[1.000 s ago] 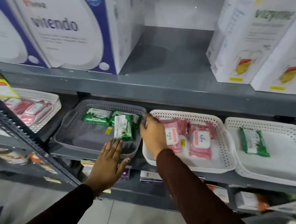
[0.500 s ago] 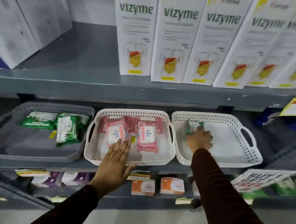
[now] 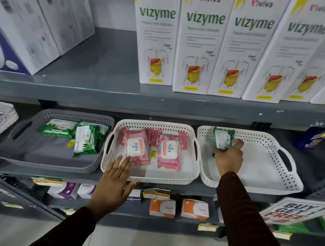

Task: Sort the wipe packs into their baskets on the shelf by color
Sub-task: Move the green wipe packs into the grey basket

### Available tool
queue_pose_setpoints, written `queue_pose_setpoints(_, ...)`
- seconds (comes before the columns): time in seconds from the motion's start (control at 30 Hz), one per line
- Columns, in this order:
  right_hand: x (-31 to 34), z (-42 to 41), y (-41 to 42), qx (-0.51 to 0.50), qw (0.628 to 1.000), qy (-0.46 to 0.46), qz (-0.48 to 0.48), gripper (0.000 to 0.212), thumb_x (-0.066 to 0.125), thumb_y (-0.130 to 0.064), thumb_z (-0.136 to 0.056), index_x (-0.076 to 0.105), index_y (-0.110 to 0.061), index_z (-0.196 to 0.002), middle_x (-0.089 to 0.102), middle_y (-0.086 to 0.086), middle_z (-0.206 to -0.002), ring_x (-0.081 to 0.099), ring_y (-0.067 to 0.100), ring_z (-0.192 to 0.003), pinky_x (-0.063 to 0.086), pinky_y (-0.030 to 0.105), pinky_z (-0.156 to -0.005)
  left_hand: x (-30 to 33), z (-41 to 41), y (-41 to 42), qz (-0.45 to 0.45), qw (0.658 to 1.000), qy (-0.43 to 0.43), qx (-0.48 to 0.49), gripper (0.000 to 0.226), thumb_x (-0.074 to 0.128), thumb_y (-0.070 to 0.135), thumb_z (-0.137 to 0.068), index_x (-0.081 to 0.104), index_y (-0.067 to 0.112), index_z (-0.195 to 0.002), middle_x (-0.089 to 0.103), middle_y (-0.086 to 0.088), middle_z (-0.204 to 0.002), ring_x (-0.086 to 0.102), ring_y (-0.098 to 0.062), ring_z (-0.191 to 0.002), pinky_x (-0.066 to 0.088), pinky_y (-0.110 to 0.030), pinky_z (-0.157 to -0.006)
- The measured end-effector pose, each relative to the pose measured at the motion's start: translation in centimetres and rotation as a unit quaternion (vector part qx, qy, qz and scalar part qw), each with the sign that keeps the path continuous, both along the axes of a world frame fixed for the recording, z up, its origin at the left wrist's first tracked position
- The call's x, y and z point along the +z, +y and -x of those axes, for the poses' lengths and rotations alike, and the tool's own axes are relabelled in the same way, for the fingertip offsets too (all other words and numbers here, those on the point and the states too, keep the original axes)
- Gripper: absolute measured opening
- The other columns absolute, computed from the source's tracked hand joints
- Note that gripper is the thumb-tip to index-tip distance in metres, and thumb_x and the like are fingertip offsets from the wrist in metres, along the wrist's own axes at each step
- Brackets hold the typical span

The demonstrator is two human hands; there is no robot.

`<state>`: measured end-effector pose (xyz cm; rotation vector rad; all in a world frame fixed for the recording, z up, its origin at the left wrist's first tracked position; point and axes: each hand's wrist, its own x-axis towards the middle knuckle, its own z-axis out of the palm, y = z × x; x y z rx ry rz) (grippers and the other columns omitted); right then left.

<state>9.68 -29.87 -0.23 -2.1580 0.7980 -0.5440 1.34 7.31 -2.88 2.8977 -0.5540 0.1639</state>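
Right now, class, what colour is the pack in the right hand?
Green, seen in the head view: pack, right hand.

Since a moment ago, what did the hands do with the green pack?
The right hand has closed on the green pack in the right white basket and tipped it up off the floor. The left hand stays open at the middle basket; the pink packs lie unchanged.
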Motion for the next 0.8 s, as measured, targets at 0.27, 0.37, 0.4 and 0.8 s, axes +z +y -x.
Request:
queue_pose_setpoints(0.27,4.8,-0.5,11.9,0.14,0.983,-0.115,0.006,0.058,0.083,-0.025,-0.072,0.049,-0.019,-0.119,0.07,0.009,-0.106,0.067,0.029,-0.088,0.052,0.035,-0.074,1.0,1.2,8.1,-0.002,0.999,0.004,0.033,0.073,0.019,0.059,-0.098,0.029,0.009,-0.149,0.03,-0.009,-0.155,0.025,-0.027,-0.143,0.013,-0.042,-0.115)
queue_pose_setpoints(0.37,5.8,-1.0,18.6,0.217,0.969,-0.112,0.035,0.057,0.084,-0.029,-0.071,0.055,-0.019,-0.119,0.072,0.005,-0.106,0.068,0.025,-0.087,0.053,0.033,-0.072,1.2,1.5,11.3,-0.007,0.999,0.003,0.039,0.071,0.022,0.057,-0.099,0.029,0.007,-0.149,0.033,-0.011,-0.153,0.027,-0.027,-0.143,0.014,-0.041,-0.115)
queue_pose_setpoints(0.4,6.0,-1.0,21.0,0.245,0.963,-0.102,0.047,0.057,0.084,-0.029,-0.071,0.056,-0.019,-0.119,0.071,0.006,-0.108,0.067,0.025,-0.09,0.052,0.033,-0.072,1.1,1.5,12.6,-0.009,0.999,0.004,0.048,0.071,0.023,0.056,-0.099,0.029,0.006,-0.149,0.032,-0.012,-0.154,0.028,-0.028,-0.142,0.014,-0.041,-0.115)
queue_pose_setpoints(0.8,3.7,-2.9,44.7,0.493,0.86,0.022,0.132,0.048,0.074,-0.027,-0.077,0.057,-0.017,-0.12,0.063,0.016,-0.115,0.06,0.036,-0.104,0.05,0.039,-0.078,1.9,1.0,26.8,0.017,0.995,0.018,0.099,0.077,0.016,0.061,-0.097,0.042,0.004,-0.142,0.046,-0.016,-0.145,0.042,-0.033,-0.134,0.009,-0.029,-0.113)
